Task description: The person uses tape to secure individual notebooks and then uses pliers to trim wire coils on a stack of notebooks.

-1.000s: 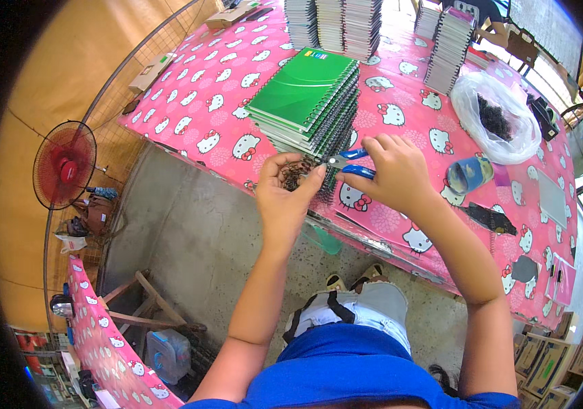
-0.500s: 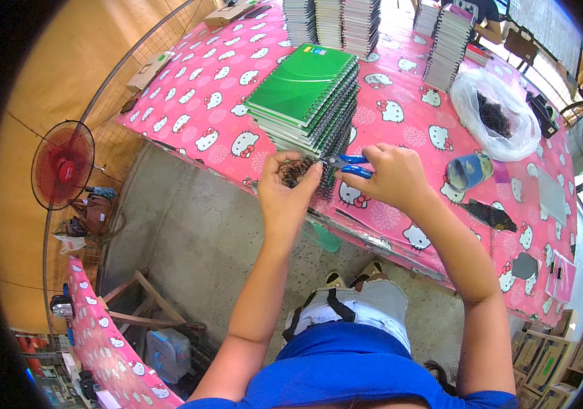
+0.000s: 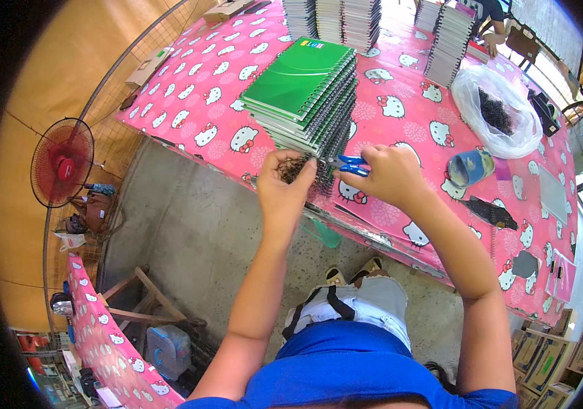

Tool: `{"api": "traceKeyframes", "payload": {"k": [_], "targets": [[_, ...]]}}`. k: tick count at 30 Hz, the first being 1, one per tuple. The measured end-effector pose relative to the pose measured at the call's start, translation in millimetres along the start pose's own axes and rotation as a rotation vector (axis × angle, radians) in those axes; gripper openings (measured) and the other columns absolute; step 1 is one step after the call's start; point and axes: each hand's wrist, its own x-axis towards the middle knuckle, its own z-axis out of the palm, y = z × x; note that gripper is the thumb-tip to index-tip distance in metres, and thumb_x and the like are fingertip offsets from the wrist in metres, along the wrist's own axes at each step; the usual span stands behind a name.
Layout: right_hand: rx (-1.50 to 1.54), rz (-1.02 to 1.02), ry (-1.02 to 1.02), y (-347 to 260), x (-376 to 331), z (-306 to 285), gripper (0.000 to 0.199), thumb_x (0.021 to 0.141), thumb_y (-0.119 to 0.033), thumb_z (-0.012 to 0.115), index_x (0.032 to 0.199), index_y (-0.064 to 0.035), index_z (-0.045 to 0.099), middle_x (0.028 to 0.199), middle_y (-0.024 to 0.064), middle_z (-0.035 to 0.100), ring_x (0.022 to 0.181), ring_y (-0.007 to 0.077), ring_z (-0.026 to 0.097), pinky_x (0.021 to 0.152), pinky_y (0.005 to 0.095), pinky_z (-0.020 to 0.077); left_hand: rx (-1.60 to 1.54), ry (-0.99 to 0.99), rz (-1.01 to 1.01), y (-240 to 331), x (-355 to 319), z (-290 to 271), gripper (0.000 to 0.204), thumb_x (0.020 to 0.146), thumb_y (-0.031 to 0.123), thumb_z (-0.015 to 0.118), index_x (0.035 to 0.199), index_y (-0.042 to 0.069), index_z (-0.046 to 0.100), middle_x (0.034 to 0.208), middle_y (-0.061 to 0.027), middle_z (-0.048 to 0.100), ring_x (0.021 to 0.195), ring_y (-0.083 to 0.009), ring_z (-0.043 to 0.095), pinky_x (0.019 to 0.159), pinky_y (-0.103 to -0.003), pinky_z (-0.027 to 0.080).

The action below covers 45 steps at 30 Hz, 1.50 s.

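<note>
My left hand is closed around a bunch of dark wire coils, its thumb pressed near their right end. In my right hand are small pliers with blue handles. Their metal jaws point left and meet the coils by my left thumb; whether they grip a wire is too small to tell. Just beyond both hands, a stack of spiral-bound notebooks with green covers stands near the table's front edge, black spirals on its right side.
The table has a pink patterned cover. Toward the right lie a clear plastic bag of black coils and a blue cup-like container. Taller notebook stacks stand behind. Another person's hand rests at the far right. A red fan is at left.
Both hands stay almost in place at the coils, and the pliers' handles look slightly closer together. At the far right, the other person's hand has come further into view.
</note>
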Motion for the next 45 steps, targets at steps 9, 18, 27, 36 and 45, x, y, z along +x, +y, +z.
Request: {"api": "traceKeyframes", "payload": {"k": [9,18,27,36,45], "targets": [[-0.131,-0.334,0.603,24,5,15,0.054,0.071,-0.059,0.068,0.072,-0.005,0.062,0.065,0.0098,0.061,0.058,0.027,0.062,0.052,0.0387,0.0487,-0.055,-0.021,-0.242,9,-4,6,0.033,0.076,0.005,0.075,0.102,0.002,0.054,0.078,-0.0038,0.063,0.058,-0.0068,0.055,0.044,-0.02,0.042],[-0.101,-0.19,0.42,22,-8,20,0.055,0.071,-0.059,0.067,0.074,-0.0038,0.062,0.07,0.0093,0.063,0.06,0.027,0.063,0.054,0.0394,0.0498,-0.042,0.013,-0.293,0,0,-8,0.039,0.074,0.007,0.078,0.104,0.002,0.053,0.081,-0.006,0.065,0.059,-0.0078,0.058,0.044,-0.02,0.044],[0.026,0.022,-0.053,9,4,10,0.051,0.07,-0.052,0.07,0.081,-0.0038,0.061,0.08,0.0119,0.063,0.079,0.0281,0.063,0.072,0.04,0.0498,0.015,-0.012,-0.157,-12,-1,-2,0.037,0.073,0.005,0.078,0.102,0.003,0.056,0.081,-0.006,0.065,0.06,-0.0083,0.058,0.045,-0.021,0.043],[-0.145,-0.279,0.482,30,2,26,0.05,0.071,-0.052,0.07,0.08,-0.0038,0.061,0.076,0.0111,0.061,0.074,0.0283,0.062,0.068,0.0387,0.0498,0.071,-0.038,-0.253,-4,-2,2,0.041,0.072,0.006,0.079,0.106,0.0,0.056,0.082,-0.0052,0.066,0.062,-0.0081,0.059,0.047,-0.021,0.045],[-0.044,-0.116,0.188,20,-1,26,0.049,0.069,-0.052,0.071,0.079,-0.0052,0.061,0.074,0.0094,0.06,0.07,0.0274,0.061,0.063,0.0382,0.0475,0.034,-0.045,-0.287,-19,2,-11,0.035,0.074,0.006,0.076,0.103,0.0,0.058,0.08,-0.0047,0.065,0.061,-0.0081,0.059,0.048,-0.021,0.045]]}}
